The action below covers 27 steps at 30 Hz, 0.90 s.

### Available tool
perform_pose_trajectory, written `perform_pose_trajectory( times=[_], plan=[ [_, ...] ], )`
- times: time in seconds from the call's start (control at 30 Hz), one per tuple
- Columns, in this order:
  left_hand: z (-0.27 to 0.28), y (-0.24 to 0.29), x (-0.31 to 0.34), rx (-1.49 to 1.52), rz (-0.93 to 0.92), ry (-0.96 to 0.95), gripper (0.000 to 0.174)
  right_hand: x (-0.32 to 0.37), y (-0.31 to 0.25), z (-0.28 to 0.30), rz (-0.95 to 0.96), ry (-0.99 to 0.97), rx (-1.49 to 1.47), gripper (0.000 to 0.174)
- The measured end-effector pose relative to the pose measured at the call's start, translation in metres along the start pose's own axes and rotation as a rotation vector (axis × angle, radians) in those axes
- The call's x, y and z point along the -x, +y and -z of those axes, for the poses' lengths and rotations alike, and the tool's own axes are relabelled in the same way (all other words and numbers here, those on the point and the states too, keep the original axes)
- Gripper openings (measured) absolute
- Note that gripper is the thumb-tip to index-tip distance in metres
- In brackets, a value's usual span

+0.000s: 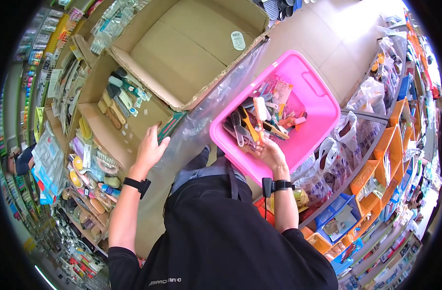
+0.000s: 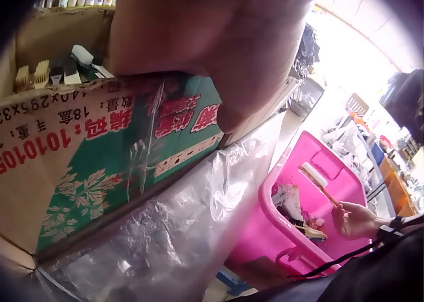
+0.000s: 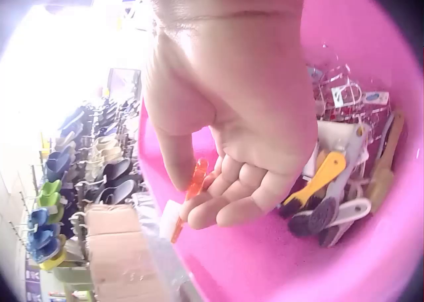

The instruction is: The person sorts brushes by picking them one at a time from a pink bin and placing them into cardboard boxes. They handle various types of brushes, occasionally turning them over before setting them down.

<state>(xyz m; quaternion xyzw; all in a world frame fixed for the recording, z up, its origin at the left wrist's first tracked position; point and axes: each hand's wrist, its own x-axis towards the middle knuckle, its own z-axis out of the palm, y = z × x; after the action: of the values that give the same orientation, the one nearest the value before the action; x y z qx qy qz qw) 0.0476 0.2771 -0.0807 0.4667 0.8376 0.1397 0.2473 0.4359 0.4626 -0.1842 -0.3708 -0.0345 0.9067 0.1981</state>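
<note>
The right hand (image 1: 270,153) pinches the orange handle of a white-bristled brush (image 1: 259,109) over the pink tub (image 1: 322,104). In the right wrist view, thumb and fingers of the right hand (image 3: 232,123) meet on that orange handle (image 3: 197,181). Several brushes lie in the tub, among them a yellow-handled one (image 3: 328,173). The left hand (image 1: 151,149) rests at the edge of the cardboard box (image 1: 93,113), holding no visible object; its fingers are partly hidden. The left wrist view has the left hand (image 2: 218,43) over the box's green printed side (image 2: 99,189). Brushes (image 1: 115,104) lie inside that box.
A larger cardboard box (image 1: 182,48) with a white tag (image 1: 238,41) stands beyond. Clear plastic (image 1: 201,113) hangs along the boxes' side. Packed shelves stand at left; plastic bags (image 1: 346,130) and orange baskets (image 1: 375,164) are at right.
</note>
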Motion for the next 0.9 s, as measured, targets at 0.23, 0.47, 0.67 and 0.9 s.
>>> perform_pose_trajectory(
  times=[0.23, 0.47, 0.67, 0.9],
  plan=[
    [0.029, 0.059, -0.002, 0.353, -0.244, 0.153, 0.039, 0.009, 0.031, -0.114, -0.051, -0.222, 0.41, 0.017],
    [0.013, 0.068, 0.007, 1.078, -0.05, -0.276, 0.026, 0.007, 0.084, -0.218, 0.014, -0.289, 0.95, 0.026],
    [0.037, -0.021, -0.022, 1.224, 0.156, -0.054, 0.024, -0.006, 0.115, -0.256, 0.06, -0.22, 1.139, 0.035],
    [0.065, -0.188, -0.081, 0.91, 0.494, 0.198, 0.025, -0.016, 0.127, -0.256, 0.088, -0.069, 1.237, 0.035]
  ],
)
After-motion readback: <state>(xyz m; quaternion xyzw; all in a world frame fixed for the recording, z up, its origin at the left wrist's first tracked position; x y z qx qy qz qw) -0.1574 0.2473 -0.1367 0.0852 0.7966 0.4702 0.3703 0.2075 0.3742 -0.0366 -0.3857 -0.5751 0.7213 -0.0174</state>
